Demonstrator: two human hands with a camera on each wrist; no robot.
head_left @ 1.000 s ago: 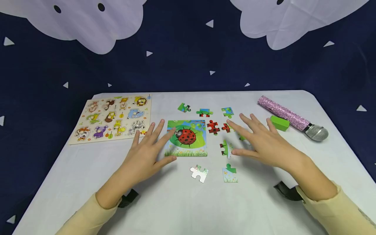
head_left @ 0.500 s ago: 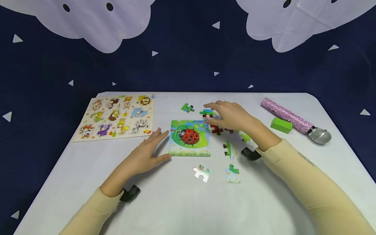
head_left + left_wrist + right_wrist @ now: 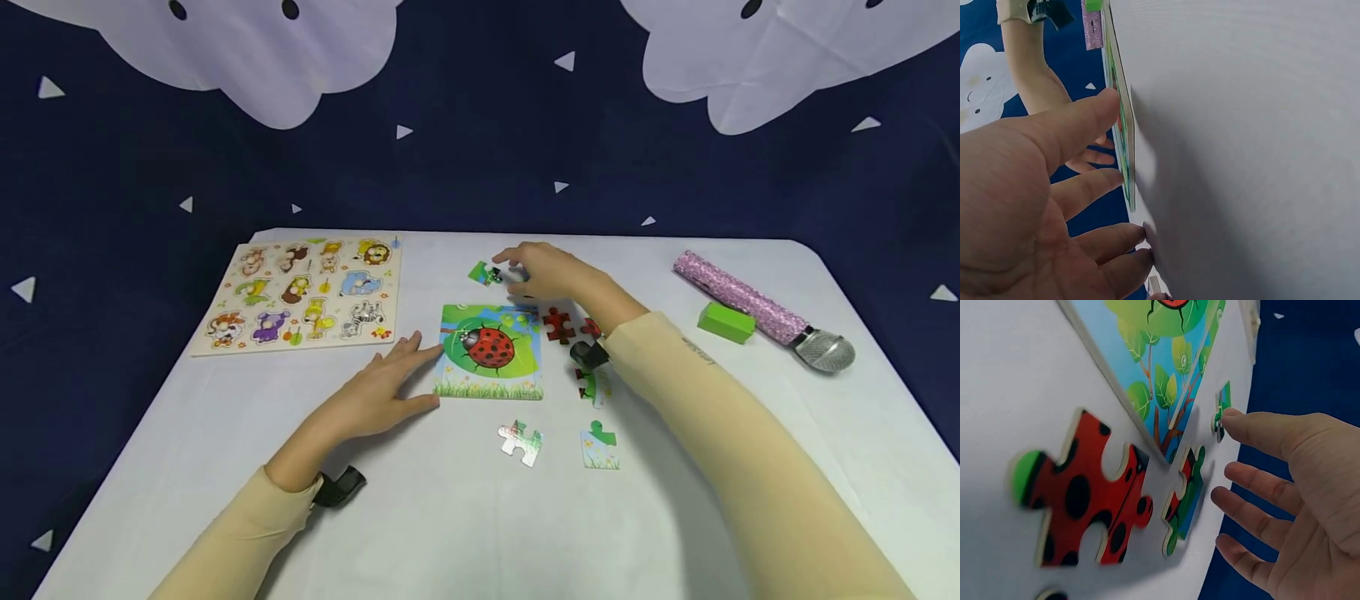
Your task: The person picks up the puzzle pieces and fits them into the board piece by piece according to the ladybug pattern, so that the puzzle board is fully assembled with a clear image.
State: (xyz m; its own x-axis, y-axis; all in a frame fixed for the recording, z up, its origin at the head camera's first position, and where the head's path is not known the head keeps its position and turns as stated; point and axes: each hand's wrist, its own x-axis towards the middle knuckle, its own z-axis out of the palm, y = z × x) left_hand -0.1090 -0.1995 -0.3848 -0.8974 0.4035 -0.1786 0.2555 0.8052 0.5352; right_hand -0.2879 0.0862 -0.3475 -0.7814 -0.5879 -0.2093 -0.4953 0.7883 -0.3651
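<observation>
A square ladybug picture board [image 3: 491,354] lies mid-table. My left hand [image 3: 375,396] is at its left edge, thumb and index fingertips touching or very near it, fingers spread; the left wrist view shows the palm [image 3: 1004,206]. Behind the board my right hand [image 3: 551,271] reaches toward a green puzzle piece with black and white [image 3: 486,273]. In the right wrist view nothing is held by the right hand [image 3: 1297,494], and its thumb tip overlaps that far piece [image 3: 1225,397]. Below its fingers lies a green-and-red piece [image 3: 1184,503], mostly hidden in the head view. A red spotted piece [image 3: 558,326] lies near.
Further puzzle pieces lie in front: a shiny piece [image 3: 521,442] and a grass-edged piece [image 3: 599,447]. A peg board with animals [image 3: 300,296] is at left. A green block [image 3: 727,322] and a pink glitter microphone [image 3: 742,300] are at right.
My right hand has swung from above the right-hand pieces leftward and away to the back pieces. The left hand has drawn back off the board's face to its left edge. The view shifted slightly.
</observation>
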